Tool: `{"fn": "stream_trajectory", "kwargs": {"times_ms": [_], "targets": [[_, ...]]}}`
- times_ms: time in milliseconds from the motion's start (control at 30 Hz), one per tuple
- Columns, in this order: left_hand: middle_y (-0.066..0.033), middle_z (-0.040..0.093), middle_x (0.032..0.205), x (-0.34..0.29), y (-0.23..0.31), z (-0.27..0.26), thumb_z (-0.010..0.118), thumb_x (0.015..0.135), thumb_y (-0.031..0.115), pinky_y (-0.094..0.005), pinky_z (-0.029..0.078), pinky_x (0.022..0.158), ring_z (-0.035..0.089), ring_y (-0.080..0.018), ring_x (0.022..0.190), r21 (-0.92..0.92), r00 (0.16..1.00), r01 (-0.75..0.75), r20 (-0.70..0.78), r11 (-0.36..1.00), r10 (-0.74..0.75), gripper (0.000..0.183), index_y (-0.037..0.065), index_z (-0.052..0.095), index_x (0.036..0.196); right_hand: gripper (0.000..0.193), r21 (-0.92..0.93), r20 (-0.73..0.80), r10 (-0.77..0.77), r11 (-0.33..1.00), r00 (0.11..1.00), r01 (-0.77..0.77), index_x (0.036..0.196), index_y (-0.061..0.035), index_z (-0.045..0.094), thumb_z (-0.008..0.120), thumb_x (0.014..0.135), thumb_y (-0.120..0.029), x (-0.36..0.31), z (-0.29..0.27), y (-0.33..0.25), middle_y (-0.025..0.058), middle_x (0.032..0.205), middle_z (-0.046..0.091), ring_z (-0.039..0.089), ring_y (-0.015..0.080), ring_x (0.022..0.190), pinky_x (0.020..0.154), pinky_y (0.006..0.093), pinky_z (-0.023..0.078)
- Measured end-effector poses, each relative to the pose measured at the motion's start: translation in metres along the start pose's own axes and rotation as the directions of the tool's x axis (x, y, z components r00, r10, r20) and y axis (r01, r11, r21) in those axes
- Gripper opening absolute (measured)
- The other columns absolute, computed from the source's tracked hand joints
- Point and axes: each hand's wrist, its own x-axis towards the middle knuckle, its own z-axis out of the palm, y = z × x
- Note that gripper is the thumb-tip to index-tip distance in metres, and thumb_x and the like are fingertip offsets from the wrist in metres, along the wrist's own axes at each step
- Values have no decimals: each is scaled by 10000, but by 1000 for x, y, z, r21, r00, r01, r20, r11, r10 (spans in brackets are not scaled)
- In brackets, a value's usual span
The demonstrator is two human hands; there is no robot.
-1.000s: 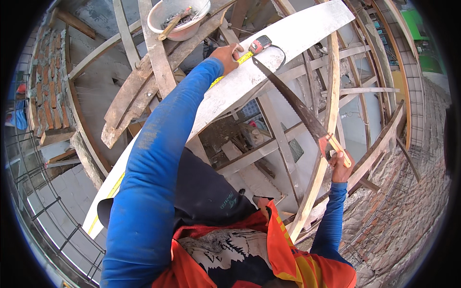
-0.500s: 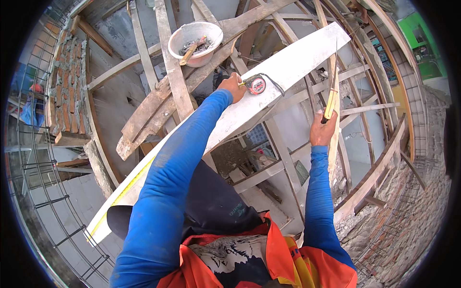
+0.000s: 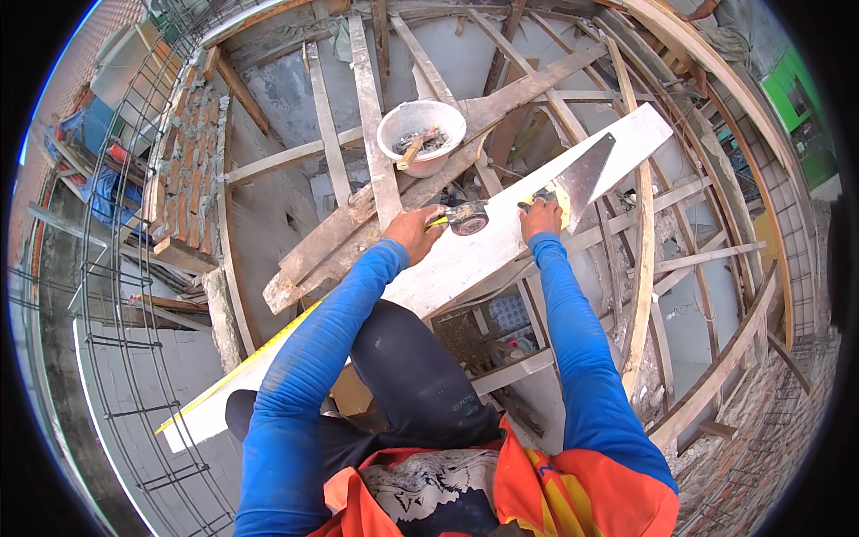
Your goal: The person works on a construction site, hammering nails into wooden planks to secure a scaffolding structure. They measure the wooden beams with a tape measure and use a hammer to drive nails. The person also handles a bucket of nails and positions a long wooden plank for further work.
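A long white board (image 3: 465, 268) runs slantwise across in front of me, from lower left to upper right. Along its far edge lies the drawn-out yellow tape blade (image 3: 234, 365). My left hand (image 3: 414, 234) is closed on that blade at the board's edge, right beside the case of the tape measure (image 3: 468, 219), which rests on the board. In my right hand (image 3: 542, 217) is a handsaw (image 3: 592, 168) by its yellow and black handle. Its wide blade lies over the board's right part, pointing away to the upper right. My palm hides part of the handle.
A white bucket (image 3: 383, 134) with debris and a wooden-handled tool stands on timbers beyond the board. Wooden beams (image 3: 370, 116) cross all around, with gaps between them showing a lower level. A steel rebar frame (image 3: 121, 358) and bricks (image 3: 186, 166) lie left. Another person's arm shows at upper right.
My right hand has brought the handsaw leftward from beside the board to over it, turning its broad face into view. My left hand stays at the tape. The view has shifted.
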Motion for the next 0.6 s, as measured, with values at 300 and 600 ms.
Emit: {"fn": "stream_trajectory", "kwargs": {"times_ms": [300,600], "targets": [[-251,708,1083,-79,27,-45,624,961,227,-487,527,921,674,-426,1023,28,984,-138,-107,990,140,333,115,663,1272,834,296,-28,-952,285,306,912,1527,-82,384,744,881,-469,-110,-170,-115,206,1417,515,509,379,1257,1082,458,436],[-229,726,996,-158,25,-63,593,985,297,-532,536,862,692,-431,931,154,980,9,-199,988,22,320,97,659,1225,357,632,179,-927,364,328,684,1292,-9,550,594,1010,-223,-126,-196,-145,181,1111,638,601,312,1021,947,400,468]]}}
